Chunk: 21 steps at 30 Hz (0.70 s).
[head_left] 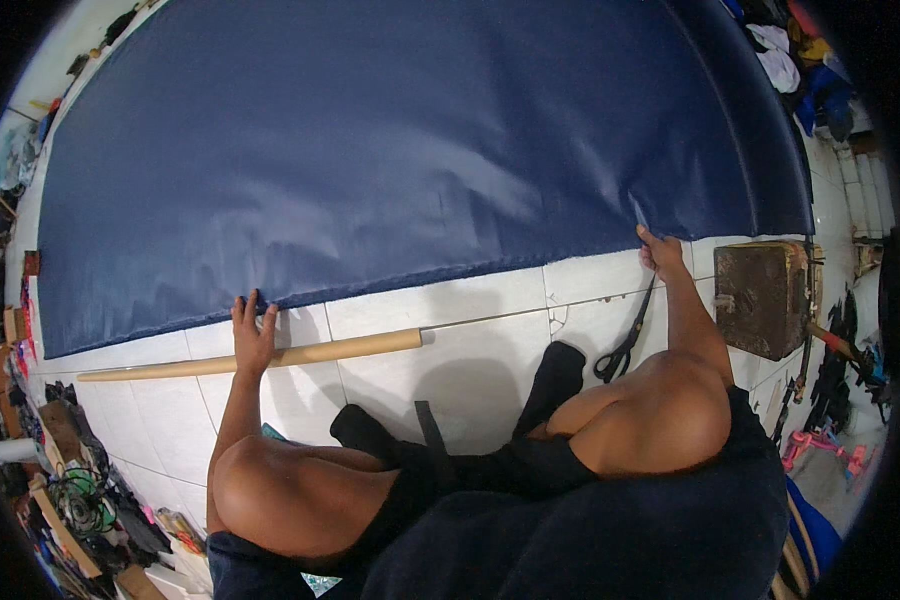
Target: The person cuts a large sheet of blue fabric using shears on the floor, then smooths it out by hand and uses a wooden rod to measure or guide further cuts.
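Note:
A large dark blue sheet point(370, 150), like vinyl or leatherette, lies spread over the floor in front of me. My left hand point(253, 335) rests at its near edge on the left, fingers stretched and slightly apart, the tips touching the material. At the near edge on the right, my right hand point(662, 253) pinches the sheet between thumb and fingers, and a crease rises there. Black scissors point(625, 345) lie on the tiles just below my right hand, handles toward me. Under my left wrist passes a long tan tube point(360, 347), with a thin metal rod point(510, 318) extending right from it.
White floor tiles point(470, 375) lie between my knees and the sheet. A worn brown block-like box point(760, 300) stands right of my right arm. The sheet's far right side is rolled point(770, 150). Clutter point(80, 490) lines the left; clothes point(820, 70) lie at the upper right.

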Each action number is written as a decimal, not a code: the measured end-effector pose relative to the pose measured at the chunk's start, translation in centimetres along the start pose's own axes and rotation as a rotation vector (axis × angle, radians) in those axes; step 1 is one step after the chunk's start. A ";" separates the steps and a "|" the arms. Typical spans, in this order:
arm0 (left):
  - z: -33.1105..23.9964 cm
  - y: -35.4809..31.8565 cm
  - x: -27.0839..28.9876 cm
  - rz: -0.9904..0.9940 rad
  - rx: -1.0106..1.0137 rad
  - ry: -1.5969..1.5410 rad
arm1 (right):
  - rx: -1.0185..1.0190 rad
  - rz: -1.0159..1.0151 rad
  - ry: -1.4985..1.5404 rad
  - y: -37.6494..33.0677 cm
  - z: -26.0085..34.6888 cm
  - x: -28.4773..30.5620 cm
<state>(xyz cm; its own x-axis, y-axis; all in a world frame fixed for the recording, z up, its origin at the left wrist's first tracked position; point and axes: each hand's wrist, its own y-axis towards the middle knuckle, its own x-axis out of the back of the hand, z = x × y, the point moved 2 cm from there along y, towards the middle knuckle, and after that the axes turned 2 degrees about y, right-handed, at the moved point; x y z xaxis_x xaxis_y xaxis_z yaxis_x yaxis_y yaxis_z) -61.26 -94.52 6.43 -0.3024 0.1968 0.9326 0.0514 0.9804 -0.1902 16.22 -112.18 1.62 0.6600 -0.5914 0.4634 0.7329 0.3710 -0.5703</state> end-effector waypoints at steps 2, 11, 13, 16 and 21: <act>-0.3 0.3 0.1 -0.039 -0.013 -0.002 | -0.032 0.039 0.022 0.8 0.0 0.4; -0.8 -0.9 -1.7 -0.114 -0.134 0.065 | 0.500 -0.306 -0.850 -8.3 5.2 -5.2; -1.9 -0.3 -0.6 -0.201 -0.203 0.055 | 0.834 0.093 -0.753 -14.3 7.8 -10.1; -3.2 0.2 -1.2 -0.230 -0.201 0.120 | 1.281 0.490 -1.023 -21.2 7.8 -16.1; -3.8 -0.6 0.0 -0.094 -0.204 -0.096 | 1.156 0.599 -1.302 -20.5 5.5 -17.3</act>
<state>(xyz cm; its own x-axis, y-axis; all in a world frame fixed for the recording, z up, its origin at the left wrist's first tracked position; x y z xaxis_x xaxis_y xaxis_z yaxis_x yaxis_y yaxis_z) -57.70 -95.12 7.66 -0.4030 0.1124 0.9082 0.2069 0.9779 -0.0293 -9.35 -105.60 9.04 0.1264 0.4433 0.8874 -0.2582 0.8785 -0.4020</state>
